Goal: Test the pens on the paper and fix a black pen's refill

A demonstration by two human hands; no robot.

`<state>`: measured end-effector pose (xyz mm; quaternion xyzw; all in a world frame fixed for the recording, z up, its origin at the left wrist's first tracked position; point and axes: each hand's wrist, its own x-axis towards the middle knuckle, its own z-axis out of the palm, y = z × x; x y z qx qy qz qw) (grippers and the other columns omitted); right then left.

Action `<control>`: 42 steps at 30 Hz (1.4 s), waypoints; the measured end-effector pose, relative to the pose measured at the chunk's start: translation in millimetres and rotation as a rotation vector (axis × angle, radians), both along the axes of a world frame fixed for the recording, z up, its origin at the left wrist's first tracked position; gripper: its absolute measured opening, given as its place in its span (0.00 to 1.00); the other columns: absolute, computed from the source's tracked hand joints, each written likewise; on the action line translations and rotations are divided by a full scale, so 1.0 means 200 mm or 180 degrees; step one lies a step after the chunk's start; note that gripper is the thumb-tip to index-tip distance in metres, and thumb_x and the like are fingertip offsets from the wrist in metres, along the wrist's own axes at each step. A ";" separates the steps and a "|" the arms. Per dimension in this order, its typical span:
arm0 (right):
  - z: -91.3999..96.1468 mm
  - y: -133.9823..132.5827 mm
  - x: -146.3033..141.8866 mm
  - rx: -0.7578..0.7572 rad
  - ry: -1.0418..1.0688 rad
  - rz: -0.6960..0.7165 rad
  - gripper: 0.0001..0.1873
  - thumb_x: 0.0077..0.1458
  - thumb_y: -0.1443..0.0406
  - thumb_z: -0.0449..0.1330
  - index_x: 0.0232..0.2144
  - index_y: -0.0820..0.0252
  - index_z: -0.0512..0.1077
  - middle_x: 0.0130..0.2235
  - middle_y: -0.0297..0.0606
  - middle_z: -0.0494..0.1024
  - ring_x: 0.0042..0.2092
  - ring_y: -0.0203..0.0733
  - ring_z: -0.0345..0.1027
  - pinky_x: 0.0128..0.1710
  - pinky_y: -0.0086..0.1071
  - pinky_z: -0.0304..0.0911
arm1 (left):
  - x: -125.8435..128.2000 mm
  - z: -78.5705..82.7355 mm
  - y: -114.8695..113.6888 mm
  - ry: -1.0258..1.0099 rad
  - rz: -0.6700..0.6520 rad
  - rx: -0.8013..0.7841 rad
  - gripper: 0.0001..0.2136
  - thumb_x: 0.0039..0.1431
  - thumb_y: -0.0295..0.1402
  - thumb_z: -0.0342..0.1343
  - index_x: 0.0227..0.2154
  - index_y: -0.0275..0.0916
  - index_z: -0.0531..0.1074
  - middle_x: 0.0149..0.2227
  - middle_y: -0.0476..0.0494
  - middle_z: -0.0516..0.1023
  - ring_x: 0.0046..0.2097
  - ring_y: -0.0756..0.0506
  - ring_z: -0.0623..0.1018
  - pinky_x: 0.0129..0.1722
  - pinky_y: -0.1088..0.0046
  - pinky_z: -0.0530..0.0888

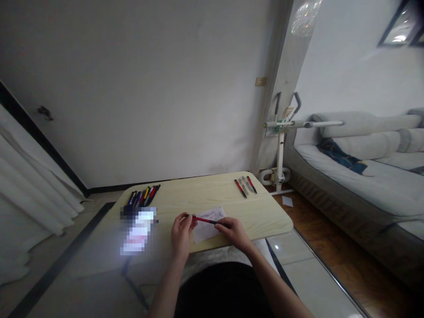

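A red pen [202,219] is held level between my two hands, just above a small sheet of white paper [208,228] that lies near the front edge of the light wooden table [205,194]. My left hand [181,232] pinches the pen's left end. My right hand [232,232] grips its dark right end. A row of several coloured pens [143,196] lies at the table's left. A smaller group of red and grey pens [245,185] lies at the far right.
A blurred patch [138,231] covers something on the table's left front. A white exercise machine [281,145] stands beyond the table's right corner, beside a grey sofa [357,168]. White curtains [23,194] hang at the left. A plain wall is behind.
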<state>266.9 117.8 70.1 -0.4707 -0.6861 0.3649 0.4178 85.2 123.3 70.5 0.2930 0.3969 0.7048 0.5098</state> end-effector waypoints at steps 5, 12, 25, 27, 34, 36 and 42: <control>0.00 0.00 0.00 -0.0150 0.0017 0.0004 0.17 0.43 0.57 0.60 0.35 0.61 0.73 0.24 0.33 0.71 0.26 0.34 0.62 0.26 0.27 0.56 | -0.02 0.23 -0.02 -0.0349 -0.0013 0.0534 0.11 0.47 0.32 0.59 0.35 0.39 0.67 0.29 0.49 0.73 0.34 0.48 0.75 0.40 0.66 0.70; -0.03 0.01 0.00 -0.0211 0.0323 -0.0054 0.15 0.46 0.58 0.58 0.33 0.62 0.72 0.22 0.31 0.67 0.24 0.32 0.59 0.24 0.26 0.53 | 0.00 0.44 -0.09 -0.0719 -0.0806 0.0767 0.09 0.53 0.37 0.51 0.35 0.41 0.68 0.22 0.51 0.67 0.22 0.53 0.67 0.22 0.76 0.64; -0.05 0.01 0.00 -0.0189 0.0370 -0.0013 0.13 0.49 0.58 0.55 0.29 0.63 0.71 0.24 0.33 0.70 0.26 0.33 0.60 0.25 0.27 0.56 | -0.07 0.47 -0.15 -0.1477 -0.1497 0.0546 0.11 0.52 0.39 0.45 0.24 0.37 0.66 0.13 0.56 0.55 0.13 0.56 0.52 0.14 0.78 0.50; -0.05 0.01 0.00 -0.0153 0.0350 -0.0034 0.13 0.49 0.58 0.54 0.29 0.63 0.71 0.24 0.34 0.70 0.27 0.34 0.61 0.26 0.27 0.56 | -0.08 0.45 -0.15 -0.1512 -0.1497 0.0530 0.09 0.51 0.36 0.46 0.24 0.37 0.66 0.12 0.57 0.54 0.13 0.56 0.50 0.14 0.78 0.47; -0.05 0.01 0.00 -0.0189 0.0345 -0.0040 0.14 0.49 0.57 0.54 0.30 0.63 0.72 0.24 0.35 0.71 0.27 0.35 0.63 0.25 0.28 0.58 | -0.10 0.42 -0.15 -0.1608 -0.1458 0.0485 0.11 0.51 0.40 0.46 0.24 0.38 0.63 0.12 0.58 0.52 0.12 0.57 0.50 0.13 0.77 0.45; -0.03 0.01 0.00 -0.0174 0.0381 -0.0044 0.15 0.50 0.57 0.53 0.32 0.64 0.71 0.25 0.36 0.72 0.27 0.36 0.64 0.26 0.28 0.59 | -0.11 0.41 -0.14 -0.1713 -0.1400 0.0498 0.13 0.52 0.43 0.46 0.24 0.37 0.63 0.12 0.58 0.52 0.13 0.57 0.50 0.13 0.77 0.45; 0.10 -0.12 -0.04 0.0517 0.0050 -0.0178 0.14 0.53 0.58 0.51 0.36 0.61 0.70 0.31 0.40 0.73 0.33 0.38 0.64 0.35 0.31 0.60 | -0.11 0.37 -0.13 -0.1942 -0.1187 0.0497 0.12 0.54 0.41 0.46 0.23 0.37 0.62 0.13 0.57 0.53 0.14 0.57 0.50 0.14 0.77 0.48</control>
